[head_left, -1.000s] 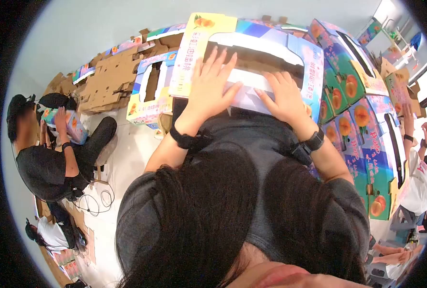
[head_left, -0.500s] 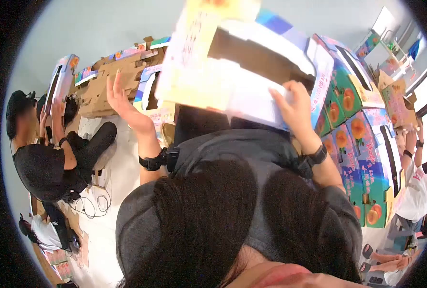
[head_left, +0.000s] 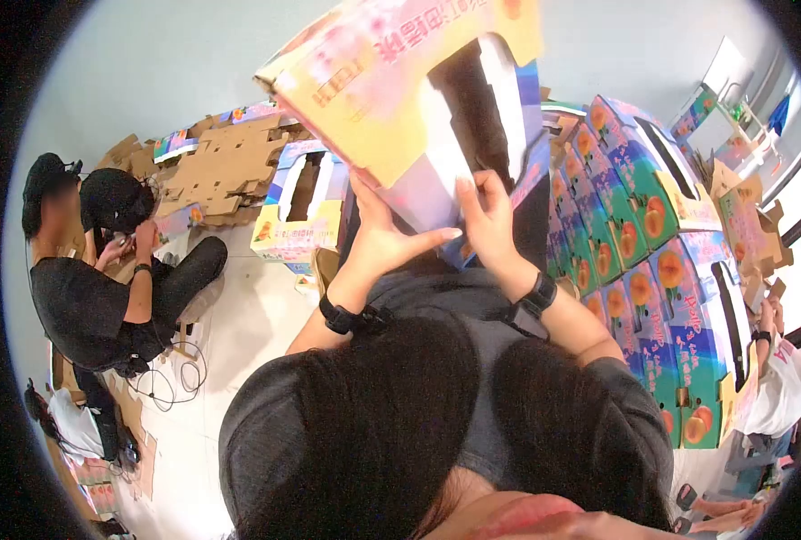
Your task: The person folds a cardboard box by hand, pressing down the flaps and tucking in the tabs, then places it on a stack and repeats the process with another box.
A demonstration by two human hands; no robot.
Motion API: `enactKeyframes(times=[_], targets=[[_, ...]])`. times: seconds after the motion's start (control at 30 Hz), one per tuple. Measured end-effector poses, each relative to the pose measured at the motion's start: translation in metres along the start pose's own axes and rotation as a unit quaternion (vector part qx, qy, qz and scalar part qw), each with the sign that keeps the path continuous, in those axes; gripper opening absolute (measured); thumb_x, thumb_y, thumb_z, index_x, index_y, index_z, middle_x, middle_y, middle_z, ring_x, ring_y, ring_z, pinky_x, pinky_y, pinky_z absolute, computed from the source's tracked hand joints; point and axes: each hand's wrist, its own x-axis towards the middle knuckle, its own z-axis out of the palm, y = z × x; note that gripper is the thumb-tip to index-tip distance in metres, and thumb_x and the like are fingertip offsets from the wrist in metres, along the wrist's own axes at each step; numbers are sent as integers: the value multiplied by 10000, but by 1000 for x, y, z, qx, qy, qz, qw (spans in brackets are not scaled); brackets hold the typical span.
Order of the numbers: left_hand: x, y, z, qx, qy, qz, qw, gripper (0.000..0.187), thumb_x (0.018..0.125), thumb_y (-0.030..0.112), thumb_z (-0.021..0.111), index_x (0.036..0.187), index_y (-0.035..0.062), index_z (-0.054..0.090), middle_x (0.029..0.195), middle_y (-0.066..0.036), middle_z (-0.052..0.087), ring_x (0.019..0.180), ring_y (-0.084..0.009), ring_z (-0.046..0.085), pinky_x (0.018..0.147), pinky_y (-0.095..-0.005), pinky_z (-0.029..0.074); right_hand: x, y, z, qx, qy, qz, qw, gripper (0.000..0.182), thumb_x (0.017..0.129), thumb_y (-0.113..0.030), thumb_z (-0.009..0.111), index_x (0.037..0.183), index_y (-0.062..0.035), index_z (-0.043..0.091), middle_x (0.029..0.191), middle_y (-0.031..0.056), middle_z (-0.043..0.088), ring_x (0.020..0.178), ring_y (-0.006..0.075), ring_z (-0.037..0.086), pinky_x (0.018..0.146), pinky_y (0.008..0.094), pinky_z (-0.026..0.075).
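A printed fruit carton (head_left: 400, 117), yellow, pink and lilac with a cut-out opening, is tilted up in front of me. My right hand (head_left: 490, 216) grips its near edge just below the opening, thumb and fingers closed on the cardboard. At the lower left corner, my left hand (head_left: 378, 234) is against the carton. Its fingers go up along the side and are partly hidden, while the thumb stretches out to the right under the near edge. Dark bands sit on both wrists.
Left of the carton stands another printed carton (head_left: 301, 202), with flattened brown cardboard (head_left: 225, 166) beyond it. Stacked peach cartons (head_left: 639, 243) rise on my right. A person in dark clothes (head_left: 94, 306) sits at the left; a person in a white shirt (head_left: 778, 387) is at the far right.
The carton has turned and tilted, its opening now steeper. My left hand, raised and apart from it before, has come in to its lower corner. My right hand has moved left with it.
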Motion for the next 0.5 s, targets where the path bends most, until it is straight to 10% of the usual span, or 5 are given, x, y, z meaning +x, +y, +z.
enactKeyframes(times=[0.1,0.23,0.37,0.5], targets=[[0,-8,-2,-60,-60,-32,996,1168,608,308,958,1430,-63,217,1427,-218,373,1322,-298,407,1099,-433,353,-4,-6,-5,-49,-55,44,996,276,984,-249,646,1064,11,604,902,69,591,821,129,558,727,287,467],[7,-6,-5,-151,-90,-52,983,799,670,182,933,1311,-9,495,1241,-127,600,1142,-220,594,973,-378,489,-2,-33,-33,-234,-140,-168,947,431,971,-271,651,1287,16,593,1046,145,649,904,218,642,807,337,513],[5,2,-7,-202,-65,-89,973,615,694,136,917,1203,9,596,1127,-78,671,1045,-179,642,919,-344,518,-26,-93,-54,-136,-112,-117,977,494,894,-203,725,1322,0,586,1090,170,681,957,224,673,872,347,521],[6,-3,-14,-166,-68,-82,980,537,707,132,909,1150,18,629,1100,-67,685,1040,-170,645,914,-340,519,4,-107,-96,-304,129,-331,884,370,832,-145,778,1154,-21,643,946,87,682,758,165,636,743,290,514]])
